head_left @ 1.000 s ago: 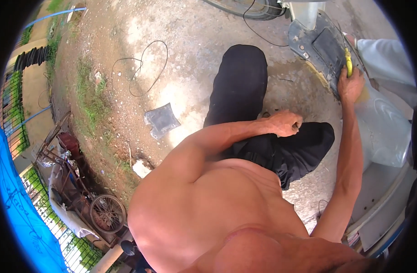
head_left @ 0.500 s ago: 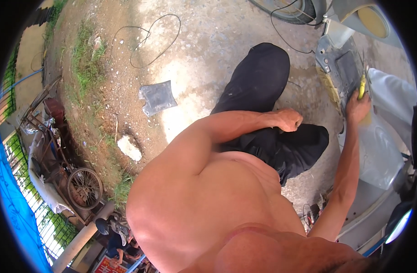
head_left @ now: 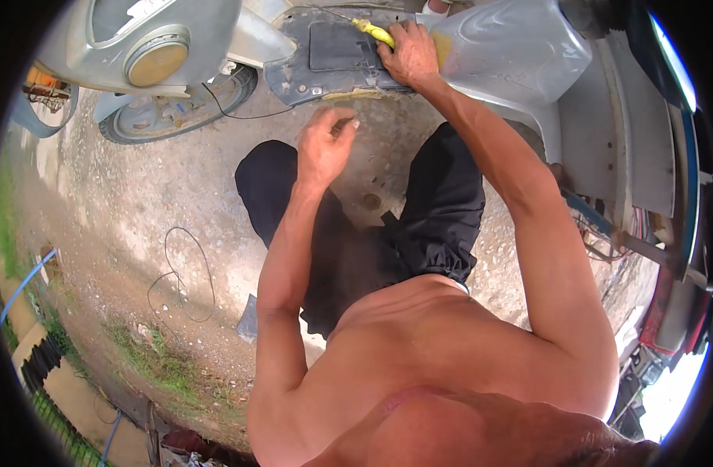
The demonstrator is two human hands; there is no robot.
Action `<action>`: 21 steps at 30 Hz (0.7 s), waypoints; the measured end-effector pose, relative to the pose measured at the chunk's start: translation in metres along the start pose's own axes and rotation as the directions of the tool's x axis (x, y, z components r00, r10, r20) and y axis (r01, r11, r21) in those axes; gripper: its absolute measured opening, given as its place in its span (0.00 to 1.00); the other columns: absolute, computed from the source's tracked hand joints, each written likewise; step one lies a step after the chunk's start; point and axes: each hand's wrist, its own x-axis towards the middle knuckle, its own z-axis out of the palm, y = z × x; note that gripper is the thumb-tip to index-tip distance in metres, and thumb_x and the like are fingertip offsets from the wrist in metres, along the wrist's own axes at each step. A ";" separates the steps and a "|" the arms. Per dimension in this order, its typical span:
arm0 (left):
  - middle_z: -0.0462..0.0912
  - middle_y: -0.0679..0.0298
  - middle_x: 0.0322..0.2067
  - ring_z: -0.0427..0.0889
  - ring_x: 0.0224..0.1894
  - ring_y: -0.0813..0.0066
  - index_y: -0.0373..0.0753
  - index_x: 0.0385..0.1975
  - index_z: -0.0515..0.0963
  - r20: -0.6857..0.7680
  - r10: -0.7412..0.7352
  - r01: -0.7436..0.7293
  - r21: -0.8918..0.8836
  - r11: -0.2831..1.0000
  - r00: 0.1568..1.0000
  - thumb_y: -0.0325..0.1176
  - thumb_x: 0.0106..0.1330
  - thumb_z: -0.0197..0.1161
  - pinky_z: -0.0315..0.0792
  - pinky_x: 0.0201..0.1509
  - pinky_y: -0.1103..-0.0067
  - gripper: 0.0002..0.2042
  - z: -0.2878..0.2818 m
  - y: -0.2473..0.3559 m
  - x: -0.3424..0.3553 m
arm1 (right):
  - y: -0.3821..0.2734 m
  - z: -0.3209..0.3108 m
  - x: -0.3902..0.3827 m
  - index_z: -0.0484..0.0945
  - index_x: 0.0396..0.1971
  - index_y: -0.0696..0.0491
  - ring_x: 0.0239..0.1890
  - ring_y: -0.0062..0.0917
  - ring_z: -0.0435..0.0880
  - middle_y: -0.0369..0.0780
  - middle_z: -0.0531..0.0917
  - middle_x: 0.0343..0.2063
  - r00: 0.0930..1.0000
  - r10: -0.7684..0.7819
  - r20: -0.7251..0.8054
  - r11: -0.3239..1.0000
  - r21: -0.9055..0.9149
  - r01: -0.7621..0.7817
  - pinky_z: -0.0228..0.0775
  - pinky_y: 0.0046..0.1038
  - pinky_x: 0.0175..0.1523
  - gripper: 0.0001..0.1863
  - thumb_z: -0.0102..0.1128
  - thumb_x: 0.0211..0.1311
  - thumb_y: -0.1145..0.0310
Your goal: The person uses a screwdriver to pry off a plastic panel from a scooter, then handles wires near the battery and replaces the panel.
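The right hand [head_left: 409,56] grips a yellow tool [head_left: 373,33] on the dark panel [head_left: 325,62], now top centre rather than upper right; the left hand [head_left: 324,144] hovers loosely curled, empty.

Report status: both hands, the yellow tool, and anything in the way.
Right hand closed on yellow tool, pressed to dark scooter panel. Left hand loosely curled, empty, hovering above concrete ground. Nothing blocking the panel.

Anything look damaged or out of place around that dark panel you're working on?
Yes. The dark panel under the right hand looks worn, with a ragged yellowish lower edge. A loose black wire sprawls in loops on the bare ground. The left hand hovers empty, and the right grips a yellow tool.
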 end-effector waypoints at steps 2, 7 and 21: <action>0.85 0.57 0.37 0.85 0.34 0.67 0.35 0.43 0.85 -0.021 0.162 -0.155 0.198 0.968 0.987 0.27 0.65 0.68 0.78 0.41 0.74 0.09 -0.021 0.004 0.037 | -0.005 0.000 -0.002 0.82 0.45 0.52 0.51 0.45 0.78 0.47 0.81 0.45 1.000 -0.012 -0.005 0.999 0.042 0.012 0.71 0.47 0.56 0.19 0.66 0.59 0.55; 0.86 0.57 0.36 0.86 0.35 0.64 0.36 0.42 0.85 0.010 0.195 -0.194 0.175 0.965 0.981 0.27 0.64 0.68 0.79 0.42 0.72 0.09 -0.019 0.000 0.099 | -0.014 0.003 -0.005 0.82 0.44 0.52 0.51 0.44 0.78 0.46 0.82 0.45 1.000 0.026 0.016 0.998 0.059 -0.027 0.70 0.46 0.56 0.18 0.66 0.59 0.56; 0.84 0.57 0.36 0.85 0.35 0.62 0.38 0.40 0.84 0.123 0.182 -0.210 0.287 0.935 0.976 0.28 0.63 0.68 0.78 0.42 0.70 0.08 -0.003 -0.027 0.121 | -0.007 -0.009 -0.007 0.84 0.45 0.51 0.56 0.42 0.76 0.43 0.81 0.47 0.999 0.046 0.006 0.984 0.171 -0.046 0.68 0.42 0.61 0.22 0.72 0.52 0.55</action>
